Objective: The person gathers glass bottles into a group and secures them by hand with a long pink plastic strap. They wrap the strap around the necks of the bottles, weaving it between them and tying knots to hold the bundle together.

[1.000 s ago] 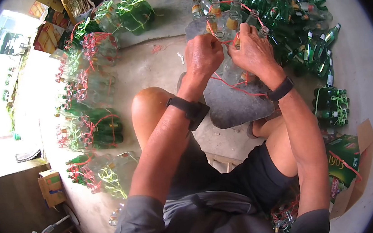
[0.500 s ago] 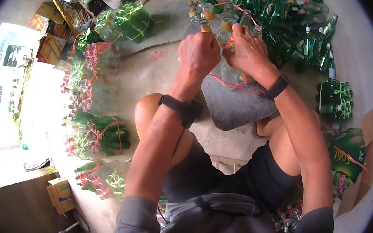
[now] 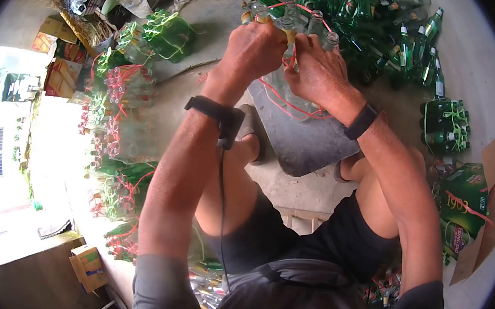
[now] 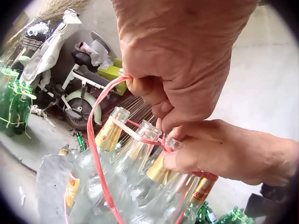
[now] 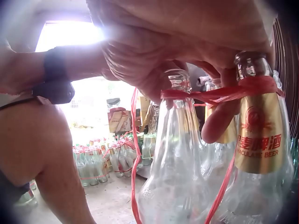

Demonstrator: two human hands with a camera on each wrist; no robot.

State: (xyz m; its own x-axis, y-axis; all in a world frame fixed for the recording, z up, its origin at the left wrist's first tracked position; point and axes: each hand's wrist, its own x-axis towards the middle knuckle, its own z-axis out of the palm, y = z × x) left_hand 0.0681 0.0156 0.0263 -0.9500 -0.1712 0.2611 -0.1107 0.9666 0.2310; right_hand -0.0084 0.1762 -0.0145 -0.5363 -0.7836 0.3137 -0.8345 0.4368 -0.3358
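Clear glass bottles (image 5: 173, 158), some with gold neck labels (image 5: 259, 135), stand bunched on a dark grey board (image 3: 306, 142). Red plastic string (image 4: 96, 149) runs around their necks and hangs in a loop beside them. Over the bottle tops my left hand (image 3: 255, 48) is curled into a fist that grips the string, as the left wrist view shows. My right hand (image 3: 318, 73) is close beside it, pinching the string by a gold-labelled neck. One of its fingers (image 5: 219, 123) reaches between two bottles below the string. The right fingertips are partly hidden behind bottle necks.
Many loose green bottles (image 3: 353, 7) lie heaped at the back right. Bundles of tied bottles (image 3: 130, 124) line the left side, with green ones (image 3: 172, 36) farther back. A cardboard box (image 3: 470, 209) stands at the right. Behind, a scooter (image 4: 81, 93) is parked.
My left hand has drawn left and slightly up, away from the right hand, with the string in its grip. The right hand stays at the bottle necks while the head view shifts slightly.
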